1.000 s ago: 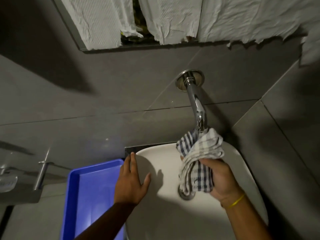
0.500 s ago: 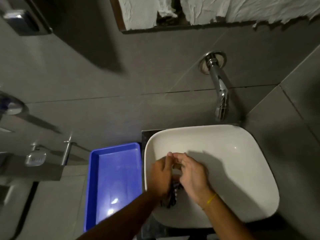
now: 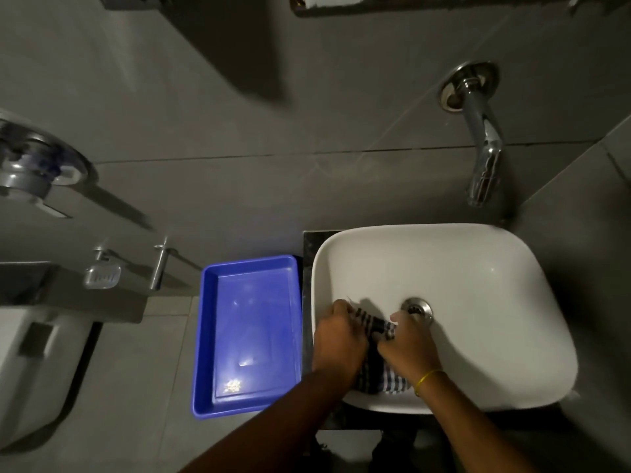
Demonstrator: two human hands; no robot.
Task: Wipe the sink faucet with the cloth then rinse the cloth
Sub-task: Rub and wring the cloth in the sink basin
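Observation:
A checked blue-and-white cloth (image 3: 379, 367) is bunched low in the white basin (image 3: 478, 268), near its front left. My left hand (image 3: 338, 339) grips the cloth's left part and my right hand (image 3: 406, 346) grips its right part, the cloth twisted between them. Most of the cloth is hidden under my hands. The chrome wall faucet (image 3: 481, 141) sticks out above the basin's far rim, well apart from both hands. I see no water running from it. The metal drain (image 3: 418, 307) shows just beyond my right thumb.
A blue plastic tray (image 3: 252, 332) lies directly left of the basin. Farther left are a metal soap dish (image 3: 102, 275), a chrome fitting (image 3: 158, 268) and a white toilet tank (image 3: 30, 367). Grey tiled walls close in behind and on the right.
The cloth came off the faucet spout and down into the basin. My left hand left the basin rim and joined the right on the cloth. The view shifted left and back.

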